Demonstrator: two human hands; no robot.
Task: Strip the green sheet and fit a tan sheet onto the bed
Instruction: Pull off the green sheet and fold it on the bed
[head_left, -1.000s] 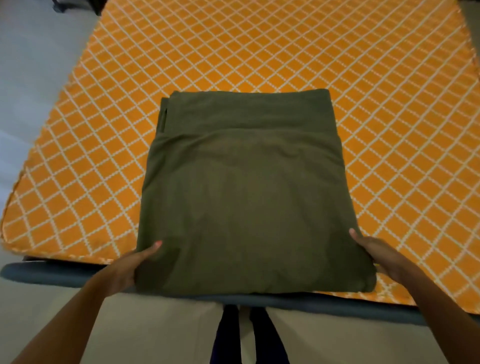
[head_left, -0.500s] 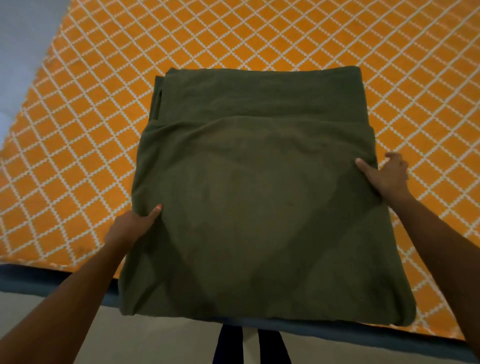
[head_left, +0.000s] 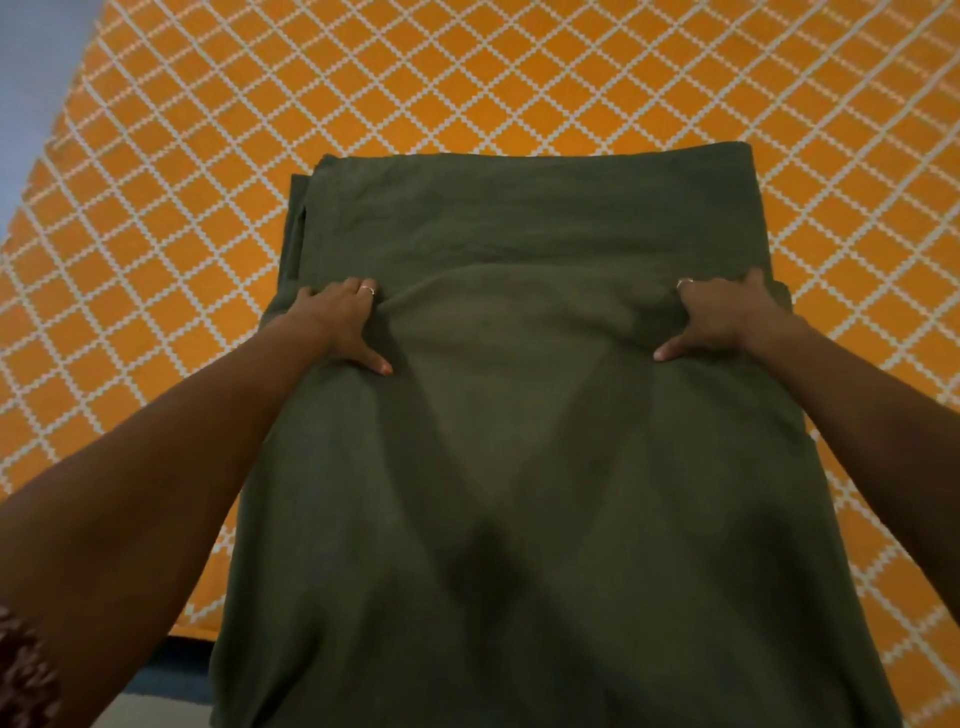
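The bed (head_left: 208, 130) shows an orange cover with a white diamond grid. The folded green sheet (head_left: 519, 467) lies on it, reaching the near edge and hanging over it. The left hand (head_left: 340, 325) grips a fold of the sheet near its left edge, fingers tucked under, thumb on top. The right hand (head_left: 719, 319) grips the same fold near the right edge likewise. Each hand wears a ring.

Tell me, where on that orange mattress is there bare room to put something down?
Bare mattress lies beyond the folded green sheet's far edge, and in strips on either side of it. The near middle is taken: the sheet fills it, with the left hand and right hand on it.
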